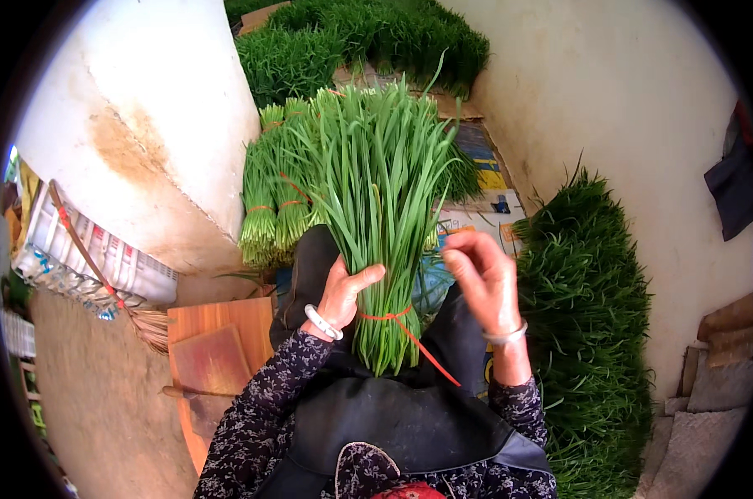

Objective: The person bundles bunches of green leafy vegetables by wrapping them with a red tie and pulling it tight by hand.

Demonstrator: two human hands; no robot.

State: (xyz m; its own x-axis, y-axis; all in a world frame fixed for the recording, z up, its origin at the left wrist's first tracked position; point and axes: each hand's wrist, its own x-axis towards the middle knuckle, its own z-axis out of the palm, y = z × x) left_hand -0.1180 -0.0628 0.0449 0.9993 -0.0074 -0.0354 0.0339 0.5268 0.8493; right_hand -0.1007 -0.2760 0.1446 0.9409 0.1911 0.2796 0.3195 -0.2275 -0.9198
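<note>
My left hand (pixel 345 293) grips a bundle of long flat green leaves (pixel 382 218), likely garlic chives, held upright over my lap with its tips pointing away. A red tie (pixel 385 316) circles the lower part of the bundle, and its loose end (pixel 435 363) trails down to the right. To the right of the leaves, apart from the stalks, my right hand (pixel 485 280) is raised with curled fingers. Thin leaf tips show by its fingertips; whether it pinches one is unclear. A dark apron (pixel 395 424) covers my lap beneath the bundle.
Tied bundles (pixel 276 206) are stacked ahead on the left. Loose greens stand along the right wall (pixel 588 324) and at the back (pixel 376 37). On my left are a wooden board (pixel 251 321), a long-handled broom (pixel 92 262) and a white plastic crate (pixel 133 256).
</note>
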